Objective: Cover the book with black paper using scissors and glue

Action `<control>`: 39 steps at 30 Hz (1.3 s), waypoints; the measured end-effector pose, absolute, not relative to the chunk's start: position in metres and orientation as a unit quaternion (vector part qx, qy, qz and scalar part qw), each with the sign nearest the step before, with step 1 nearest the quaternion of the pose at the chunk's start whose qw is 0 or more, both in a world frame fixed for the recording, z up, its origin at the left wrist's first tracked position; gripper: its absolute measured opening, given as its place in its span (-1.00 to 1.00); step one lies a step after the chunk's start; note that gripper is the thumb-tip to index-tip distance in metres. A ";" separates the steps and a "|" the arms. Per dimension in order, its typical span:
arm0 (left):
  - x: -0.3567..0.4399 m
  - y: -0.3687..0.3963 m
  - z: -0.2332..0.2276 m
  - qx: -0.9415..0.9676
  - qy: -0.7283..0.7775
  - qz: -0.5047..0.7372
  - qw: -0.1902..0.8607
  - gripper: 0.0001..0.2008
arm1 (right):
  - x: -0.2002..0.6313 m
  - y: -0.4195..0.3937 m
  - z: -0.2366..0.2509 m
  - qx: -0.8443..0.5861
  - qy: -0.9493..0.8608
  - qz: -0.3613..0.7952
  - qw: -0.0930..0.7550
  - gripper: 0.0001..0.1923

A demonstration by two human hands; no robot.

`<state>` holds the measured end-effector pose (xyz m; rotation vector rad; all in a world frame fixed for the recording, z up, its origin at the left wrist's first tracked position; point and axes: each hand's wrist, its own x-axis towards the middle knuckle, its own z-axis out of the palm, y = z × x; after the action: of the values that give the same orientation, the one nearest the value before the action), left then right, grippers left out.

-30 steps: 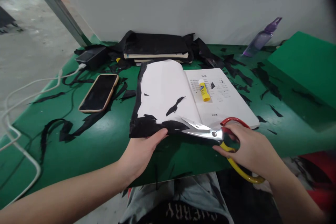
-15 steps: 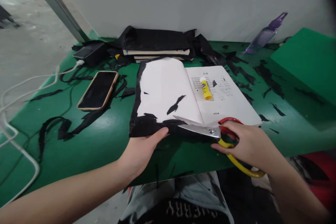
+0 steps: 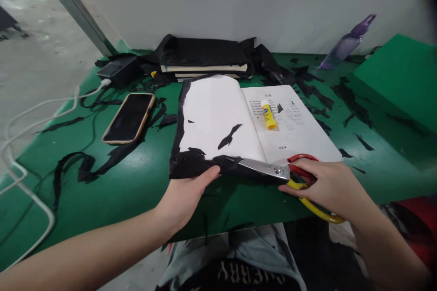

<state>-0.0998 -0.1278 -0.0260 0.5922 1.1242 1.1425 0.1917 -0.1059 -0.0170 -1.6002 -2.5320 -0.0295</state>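
An open book (image 3: pixel 239 122) lies on the green table (image 3: pixel 136 177), wrapped in a black paper cover (image 3: pixel 191 166) that sticks out along its near and left edges. My left hand (image 3: pixel 186 198) pinches the near edge of that black cover. My right hand (image 3: pixel 327 186) grips scissors (image 3: pixel 273 170) with one red and one yellow handle; the blades are closed on the black cover, pointing left. A yellow glue stick (image 3: pixel 268 115) rests on the right page.
A phone (image 3: pixel 129 117) lies left of the book, with a charger block (image 3: pixel 118 70) and white cable (image 3: pixel 30 113) beyond. A black-wrapped book stack (image 3: pixel 205 61) sits behind. A purple bottle (image 3: pixel 346 43) and green block (image 3: pixel 399 77) are at the right. Black scraps litter the table.
The scissor blades have shut and moved left into the black cover along the book's near edge. My left hand keeps its hold on the cover.
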 end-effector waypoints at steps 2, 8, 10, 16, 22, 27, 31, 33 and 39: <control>-0.100 -0.127 -0.026 0.262 0.498 0.504 0.655 -0.35 | 0.192 -0.105 -0.018 -0.540 -0.838 -0.003 0.075 -0.51; -0.100 -0.127 -0.026 0.263 0.498 0.505 0.654 -0.38 | 0.189 -0.104 -0.013 -0.573 -0.816 0.058 0.052 -0.44; -0.100 -0.127 -0.026 0.258 0.501 0.507 0.652 -0.37 | 0.188 -0.105 -0.010 -0.565 -0.822 0.057 0.047 -0.41; -0.100 -0.128 -0.024 0.244 0.516 0.501 0.650 -0.36 | 0.186 -0.106 -0.007 -0.552 -0.831 0.061 0.029 -0.42; -0.100 -0.127 -0.026 0.259 0.501 0.505 0.654 -0.37 | 0.184 -0.101 -0.009 -0.556 -0.828 0.063 0.038 -0.45; -0.101 -0.127 -0.025 0.267 0.495 0.506 0.654 -0.38 | 0.179 -0.092 -0.004 -0.523 -0.850 0.039 0.043 -0.48; -0.100 -0.127 -0.023 0.276 0.494 0.508 0.649 -0.40 | 0.176 -0.083 0.002 -0.499 -0.865 0.025 0.049 -0.50; -0.100 -0.126 -0.023 0.285 0.496 0.506 0.646 -0.42 | 0.174 -0.078 0.004 -0.489 -0.870 0.019 0.058 -0.47; -0.100 -0.125 -0.026 0.297 0.504 0.498 0.640 -0.42 | 0.168 -0.070 0.011 -0.478 -0.876 0.004 0.070 -0.40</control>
<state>-0.1004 -0.1253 -0.0257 0.6781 1.1486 1.1366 0.1684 -0.0702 0.0114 -1.4379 -2.6335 0.0129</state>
